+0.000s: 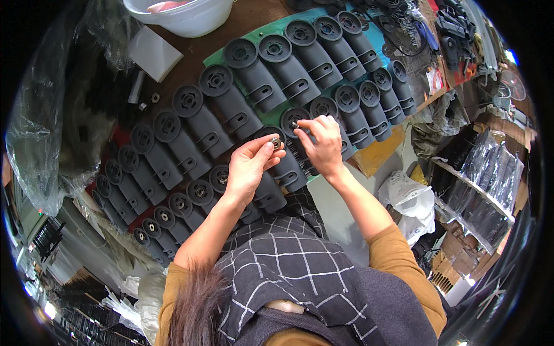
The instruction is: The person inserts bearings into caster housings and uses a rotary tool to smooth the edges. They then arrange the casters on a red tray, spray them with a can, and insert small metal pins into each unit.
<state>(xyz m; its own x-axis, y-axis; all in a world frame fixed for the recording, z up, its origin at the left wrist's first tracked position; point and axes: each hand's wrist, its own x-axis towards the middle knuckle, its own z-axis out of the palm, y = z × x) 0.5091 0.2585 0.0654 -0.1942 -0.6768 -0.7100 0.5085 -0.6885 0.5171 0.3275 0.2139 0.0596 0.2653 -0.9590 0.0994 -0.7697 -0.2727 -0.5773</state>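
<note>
Between the thumb and fingers of my left hand (252, 164) is a small round metal bearing (276, 143). My right hand (323, 144) is closed in a pinch just to the right of it, with a small shiny metal piece (296, 124) at its fingertips, over the round head of a black plastic housing (288, 117); its exact kind is too small to make out. Similar housings lie in two long rows, each with a round hollow head and a slotted body. In the near row at the left, metal rings sit inside several heads, such as one housing (164, 217).
A white bowl (190, 20) and a white box (154, 53) stand at the far left. Near them lie a loose metal ring (155, 98) and clear plastic sheeting (55, 115). At right are a white plastic bag (408, 199) and a shelf (479, 187) of wrapped goods.
</note>
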